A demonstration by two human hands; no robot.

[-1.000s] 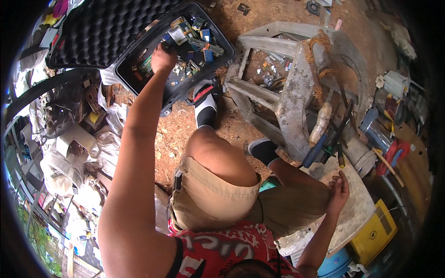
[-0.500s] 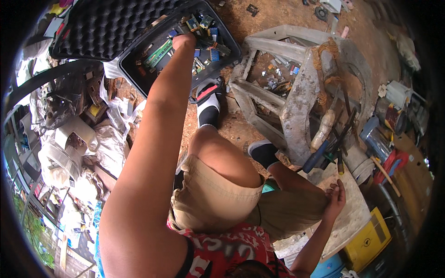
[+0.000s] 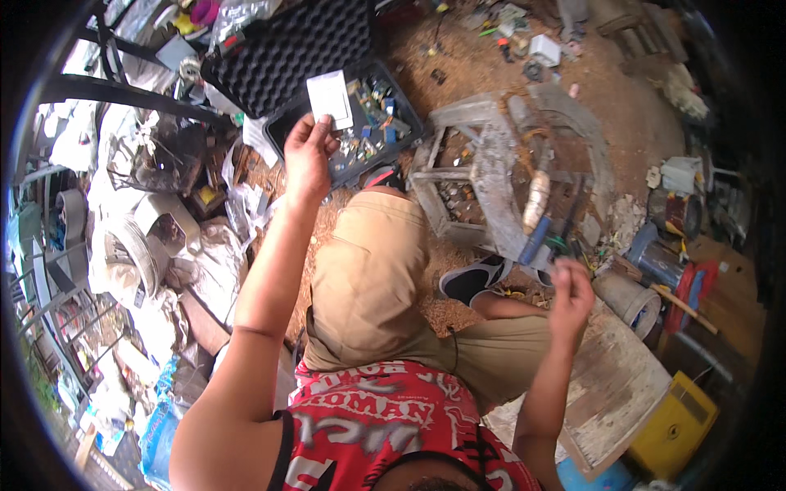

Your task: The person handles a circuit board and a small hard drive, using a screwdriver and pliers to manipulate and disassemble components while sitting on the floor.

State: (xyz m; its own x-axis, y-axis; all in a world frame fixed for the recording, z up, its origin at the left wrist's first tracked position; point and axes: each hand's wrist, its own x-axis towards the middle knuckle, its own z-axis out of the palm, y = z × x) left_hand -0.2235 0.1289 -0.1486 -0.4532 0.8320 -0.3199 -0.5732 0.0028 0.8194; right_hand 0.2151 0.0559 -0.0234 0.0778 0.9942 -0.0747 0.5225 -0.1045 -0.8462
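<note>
My left hand (image 3: 311, 157) pinches the lower edge of a flat white rectangular piece (image 3: 330, 96), like a card or thin panel; its exact kind does not show. It is held up over an open black case (image 3: 408, 131) with a dark egg-crate foam lid (image 3: 286, 57). Inside the case lie several small circuit boards and blue parts (image 3: 391, 108). My right hand (image 3: 571, 293) is raised above my knee near a blue-handled tool (image 3: 534, 242). Its fingers look bent and are smeared by motion, so whether it holds anything is unclear.
A worn grey wooden frame (image 3: 491, 155) stands right of the case, with tools leaning on it. Beside my right arm lie a stained board (image 3: 610, 385) and a yellow box (image 3: 675, 425). White sacks and scrap (image 3: 196, 270) pile up at the left.
My left hand has drawn back out of the case and now holds the white flat piece. My right hand has lifted from my leg toward the tools. The view has shifted.
</note>
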